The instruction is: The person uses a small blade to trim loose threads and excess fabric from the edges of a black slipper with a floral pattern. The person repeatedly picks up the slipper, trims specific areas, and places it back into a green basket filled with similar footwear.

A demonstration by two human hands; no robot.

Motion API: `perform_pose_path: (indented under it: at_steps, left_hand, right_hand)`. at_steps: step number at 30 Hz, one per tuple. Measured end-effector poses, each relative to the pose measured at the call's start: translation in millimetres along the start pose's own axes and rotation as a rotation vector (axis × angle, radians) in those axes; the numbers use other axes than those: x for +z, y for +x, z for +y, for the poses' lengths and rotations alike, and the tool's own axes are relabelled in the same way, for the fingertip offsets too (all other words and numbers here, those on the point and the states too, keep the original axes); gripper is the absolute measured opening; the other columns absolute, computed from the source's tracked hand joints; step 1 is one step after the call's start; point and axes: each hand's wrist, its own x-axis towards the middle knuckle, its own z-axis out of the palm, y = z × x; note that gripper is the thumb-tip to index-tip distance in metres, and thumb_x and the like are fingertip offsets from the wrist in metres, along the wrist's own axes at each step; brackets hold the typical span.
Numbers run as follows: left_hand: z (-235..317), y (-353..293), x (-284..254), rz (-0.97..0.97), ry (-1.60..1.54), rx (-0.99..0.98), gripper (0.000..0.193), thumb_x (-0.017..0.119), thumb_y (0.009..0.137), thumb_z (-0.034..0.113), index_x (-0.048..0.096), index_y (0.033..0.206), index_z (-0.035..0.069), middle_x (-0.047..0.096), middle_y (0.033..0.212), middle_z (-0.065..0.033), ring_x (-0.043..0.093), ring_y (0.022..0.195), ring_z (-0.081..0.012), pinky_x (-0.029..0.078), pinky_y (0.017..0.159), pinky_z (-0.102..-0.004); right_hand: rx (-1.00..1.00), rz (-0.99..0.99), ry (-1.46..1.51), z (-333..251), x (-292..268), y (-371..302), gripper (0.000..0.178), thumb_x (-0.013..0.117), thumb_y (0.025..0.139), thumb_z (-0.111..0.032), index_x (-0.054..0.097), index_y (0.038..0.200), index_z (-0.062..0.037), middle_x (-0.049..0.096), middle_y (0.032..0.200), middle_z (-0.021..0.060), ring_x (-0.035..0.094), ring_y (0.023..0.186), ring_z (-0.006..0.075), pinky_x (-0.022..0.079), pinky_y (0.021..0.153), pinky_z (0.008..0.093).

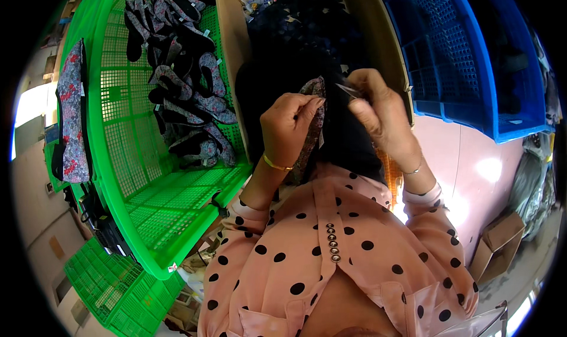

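My left hand [287, 127] pinches a narrow floral fabric piece [313, 137] with dark edging. Its upper end stands above my fingertips, and the rest hangs down beside my wrist. A short distance to the right, my right hand [383, 109] is closed around small pointed metal thread snips [348, 89]. The blades point left toward the fabric and look apart from it; most of the tool is hidden in my palm. Behind both hands lies black cloth [348, 139] over my lap.
On the left, a green plastic crate [127, 130] holds several floral and black fabric pieces [183, 83]. Another floral piece [72, 118] hangs over its outer rim. Ahead is a cardboard box [232, 41] with dark pieces [301, 18]. Blue crates [440, 47] stand right; a lower green crate [118, 287] sits lower left.
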Motion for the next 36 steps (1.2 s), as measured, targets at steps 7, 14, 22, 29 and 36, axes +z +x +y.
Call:
perform_pose_path:
  at_steps: [7,14,22,29,36]
  left_hand:
    - [-20.4,-3.1,-0.4,-0.066,-0.424,-0.355,0.020,0.068,0.092,0.013,0.057,0.078,0.002,0.051,0.067,0.0062,0.041,0.060,0.0014,0.032,0.051,-0.0155]
    - [-13.8,-5.7,1.9,-0.033,-0.386,-0.331,0.017,0.065,0.094,0.012,0.056,0.081,0.004,0.051,0.070,0.0054,0.041,0.061,0.0003,0.034,0.053,-0.0161]
    - [-17.5,-7.8,-1.9,-0.012,-0.192,-0.158,0.013,0.060,0.096,0.009,0.056,0.084,0.004,0.050,0.069,0.0035,0.042,0.058,-0.0039,0.036,0.051,-0.0197]
    - [-4.7,-0.3,-21.1,-0.041,-0.636,-0.468,0.026,0.043,0.105,0.022,0.046,0.083,0.008,0.051,0.073,-0.0022,0.038,0.056,-0.0051,0.031,0.050,-0.0194]
    - [13.9,15.8,-39.6,-0.213,-0.991,-0.609,0.034,0.037,0.106,0.029,0.037,0.076,0.012,0.029,0.058,0.0048,0.023,0.049,-0.0043,0.023,0.045,-0.0203]
  right_hand:
    - [-0.092,-0.113,-0.535,13.5,-6.4,-5.8,0.037,0.064,0.088,-0.042,0.056,0.085,-0.0053,0.061,0.065,0.0103,0.062,0.061,0.0284,0.048,0.053,0.0361]
    - [-0.240,-0.108,-0.674,7.6,5.1,8.1,0.038,0.065,0.086,-0.041,0.050,0.076,-0.0079,0.055,0.059,0.0072,0.060,0.056,0.0264,0.046,0.049,0.0349]
    - [-0.247,-0.125,-0.694,5.2,8.0,20.2,0.037,0.064,0.088,-0.040,0.054,0.075,-0.0066,0.056,0.057,0.0086,0.060,0.054,0.0279,0.045,0.048,0.0346]
    - [0.023,-0.065,-0.256,30.1,13.2,-1.7,0.037,0.066,0.087,-0.042,0.062,0.087,-0.0048,0.060,0.062,0.0133,0.061,0.056,0.0314,0.046,0.049,0.0344]
    - [-0.157,-0.113,-0.308,28.0,22.7,-18.2,0.037,0.069,0.086,-0.039,0.059,0.089,-0.0037,0.061,0.064,0.0115,0.063,0.058,0.0276,0.047,0.052,0.0332]
